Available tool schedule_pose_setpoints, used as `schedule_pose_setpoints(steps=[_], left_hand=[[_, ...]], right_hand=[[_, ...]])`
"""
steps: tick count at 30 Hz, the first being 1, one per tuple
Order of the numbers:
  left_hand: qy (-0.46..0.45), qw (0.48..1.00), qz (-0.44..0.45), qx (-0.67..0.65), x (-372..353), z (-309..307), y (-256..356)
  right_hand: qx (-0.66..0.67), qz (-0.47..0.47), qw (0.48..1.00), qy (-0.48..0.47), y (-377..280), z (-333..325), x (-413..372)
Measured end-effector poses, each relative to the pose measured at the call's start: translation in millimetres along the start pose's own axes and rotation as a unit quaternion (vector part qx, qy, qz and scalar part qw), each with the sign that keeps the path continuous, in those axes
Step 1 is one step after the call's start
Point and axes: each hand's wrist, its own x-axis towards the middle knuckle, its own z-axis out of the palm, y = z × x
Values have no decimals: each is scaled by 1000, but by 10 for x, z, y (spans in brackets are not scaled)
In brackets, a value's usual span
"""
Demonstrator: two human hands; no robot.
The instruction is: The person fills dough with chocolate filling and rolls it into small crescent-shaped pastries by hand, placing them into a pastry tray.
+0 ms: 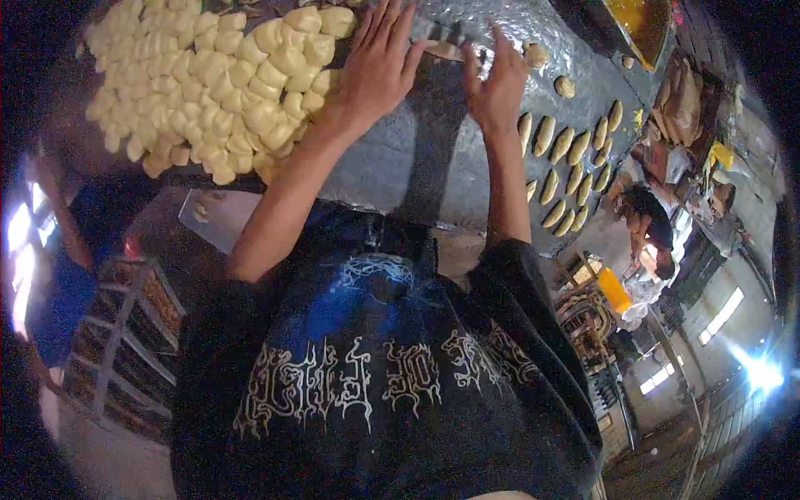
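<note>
A small elongated piece of dough (442, 50) lies on the dark, shiny worktop (433, 179) between my two hands. My left hand (381, 71) is palm down with fingers stretched out, its thumb at the left end of that piece. On the other side, my right hand (497, 87) has its fingers spread, with the thumb by the right end. Whether anything lies under either palm is hidden. Beyond my left forearm is a large heap of pale dough lumps (242, 83). To the right, rows of shaped oval dough pieces (577, 148) rest near two round lumps (565, 86).
A container with something yellow-orange (642, 29) stands at the worktop's far right. Another person (646, 225) is at the right, beside a yellow object (614, 290). Someone in blue (67, 292) stands at the left near a rack with several shelves (125, 325).
</note>
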Motion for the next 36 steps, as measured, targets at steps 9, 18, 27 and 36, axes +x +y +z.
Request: schedule_pose_setpoints(steps=[9,18,27,36], left_hand=[[-169,983,-58,-39,-866,-223,300],[-101,987,-124,-7,-1616,-217,815],[-21,975,-184,-121,-1692,-171,1269],[24,877,-276,-392,-1376,-70,838]], right_hand=[[41,-41,987,-150,386,38,30],[175,75,982,17,1387,-2032,-82],[-187,114,968,119,2197,-1234,-634],[-134,-294,943,79,2167,-6,242]])
